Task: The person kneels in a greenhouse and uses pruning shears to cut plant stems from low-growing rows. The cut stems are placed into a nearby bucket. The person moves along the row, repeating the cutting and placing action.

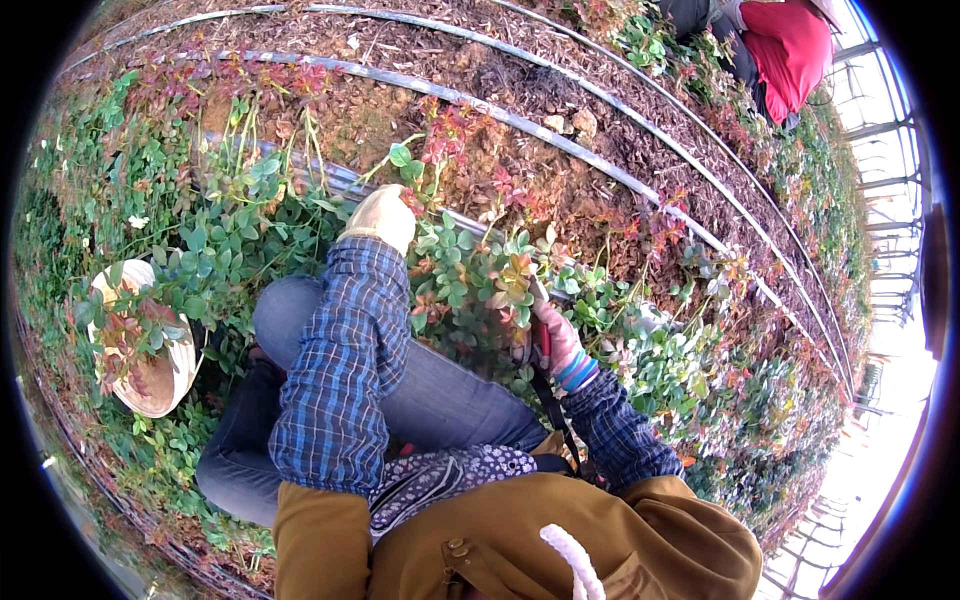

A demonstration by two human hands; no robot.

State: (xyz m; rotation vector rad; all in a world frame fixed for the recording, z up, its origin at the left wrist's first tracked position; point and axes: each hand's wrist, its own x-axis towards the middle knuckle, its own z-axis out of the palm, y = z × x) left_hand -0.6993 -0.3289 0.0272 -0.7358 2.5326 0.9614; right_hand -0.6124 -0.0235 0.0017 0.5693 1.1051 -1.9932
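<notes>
My left hand point(383, 217), in a pale yellow glove, reaches in at the edge of the leafy row. Its fingers are curled among stems with green and reddish leaves point(443, 130); what they grip is hidden behind the glove. My right hand point(563, 342), with striped bands at the wrist, is closed around red-handled pruning shears point(544, 340). The shears point up into the foliage, and leaves partly cover their blades. Between the hands grow low rose-like bushes point(460, 265) with green and reddish leaves.
A pale round basket point(180, 375) holding reddish cut foliage stands at my left. Grey pipes point(560, 143) curve along the mulched soil point(400, 60) ahead. Another person in red point(785, 55) crouches at the far right. My bent legs point(450, 400) lie against the bushes.
</notes>
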